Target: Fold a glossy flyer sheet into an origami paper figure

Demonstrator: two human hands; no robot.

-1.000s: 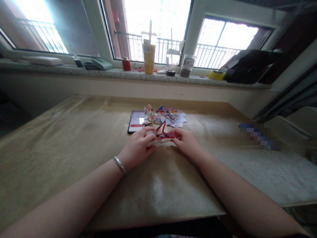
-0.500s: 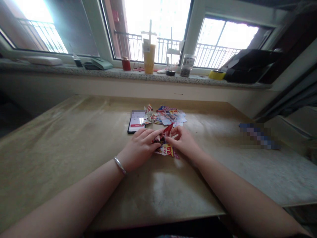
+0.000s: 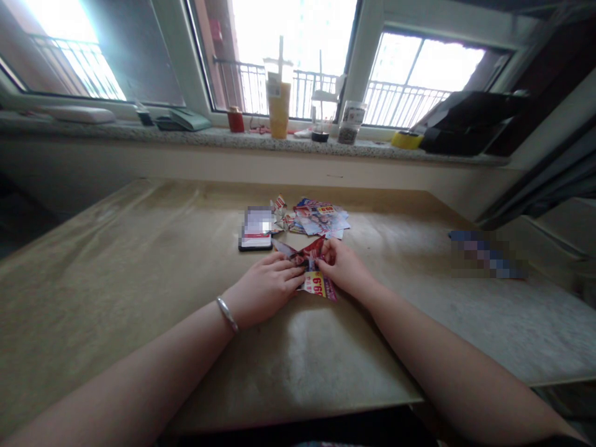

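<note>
A piece of printed flyer paper [image 3: 315, 282], red with yellow numbers, lies partly folded on the table [image 3: 139, 261] in front of me. My left hand [image 3: 265, 288], a silver bangle on its wrist, rests flat on the paper's left side with fingers stretched out. My right hand [image 3: 342, 268] pinches the paper's upper right flap between thumb and fingers. Behind the paper lie a phone [image 3: 256, 233] and a small pile of colourful flyer sheets and folded paper pieces [image 3: 316, 218].
A stone windowsill [image 3: 195, 138] runs along the back with a tall yellow drink cup [image 3: 279, 99], a red jar [image 3: 236, 120], a clear jar [image 3: 352, 123], a yellow tape roll [image 3: 407, 140] and a black bag [image 3: 470, 121]. A blurred blue object [image 3: 487, 257] lies at the table's right.
The paper was held up between both hands; now it lies opened flat on the table. My left hand has flattened onto it and my right hand has shifted to its upper flap.
</note>
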